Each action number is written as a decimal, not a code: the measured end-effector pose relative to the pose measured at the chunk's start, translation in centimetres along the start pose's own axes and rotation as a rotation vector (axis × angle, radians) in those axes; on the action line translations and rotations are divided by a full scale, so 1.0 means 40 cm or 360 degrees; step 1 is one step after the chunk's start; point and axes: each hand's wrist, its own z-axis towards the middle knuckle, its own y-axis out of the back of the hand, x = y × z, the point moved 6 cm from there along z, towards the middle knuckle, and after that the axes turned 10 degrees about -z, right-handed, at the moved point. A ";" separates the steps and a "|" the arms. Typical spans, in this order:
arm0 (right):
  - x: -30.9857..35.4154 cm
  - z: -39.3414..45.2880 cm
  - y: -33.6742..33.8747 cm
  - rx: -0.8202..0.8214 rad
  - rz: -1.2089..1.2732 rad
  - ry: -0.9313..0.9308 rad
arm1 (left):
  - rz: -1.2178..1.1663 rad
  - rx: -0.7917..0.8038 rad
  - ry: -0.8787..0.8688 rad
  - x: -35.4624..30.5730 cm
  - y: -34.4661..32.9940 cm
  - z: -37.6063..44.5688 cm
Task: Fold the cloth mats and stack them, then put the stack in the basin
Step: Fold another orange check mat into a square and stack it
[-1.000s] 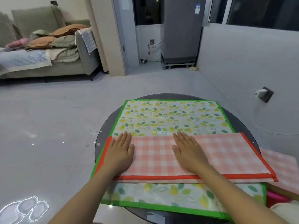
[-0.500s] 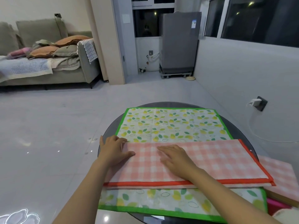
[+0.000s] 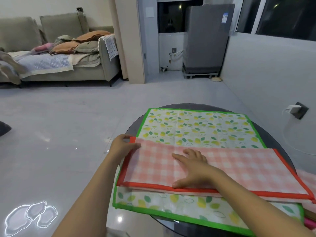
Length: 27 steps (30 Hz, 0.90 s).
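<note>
A pink checked mat (image 3: 239,166) with an orange-red border lies folded in half across a larger leaf-print mat (image 3: 196,127) with a green border, both on a round dark glass table (image 3: 280,147). My left hand (image 3: 122,145) grips the pink mat's far left corner, thumb under the edge and fingers on top. My right hand (image 3: 191,170) presses flat on the middle of the pink mat, fingers spread. No basin is in view.
More pink checked cloth (image 3: 307,182) lies at the table's right edge, with something bright pink (image 3: 310,224) below it. A wall with a plugged-in socket (image 3: 297,110) stands to the right. Tiled floor stretches left toward a sofa (image 3: 68,53); a grey appliance (image 3: 206,40) stands far behind.
My left hand has moved from lying flat on the pink mat to gripping its left corner. My right hand slid leftward toward the mat's middle. The camera has tilted up.
</note>
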 end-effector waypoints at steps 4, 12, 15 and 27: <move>0.006 0.001 0.003 0.0018 -0.0050 -0.0008 | -0.0251 0.0051 0.0130 -0.042 0.002 -0.014; -0.062 -0.047 0.045 -0.0236 0.0348 0.0065 | -0.0620 0.0178 0.0116 -0.183 -0.086 -0.069; -0.118 -0.095 0.091 -0.0425 0.0663 0.0015 | -0.0762 0.0327 0.0096 -0.230 -0.173 -0.100; -0.288 -0.230 0.100 -0.0556 0.1633 -0.0271 | -0.0539 0.0384 0.0028 -0.190 -0.522 -0.176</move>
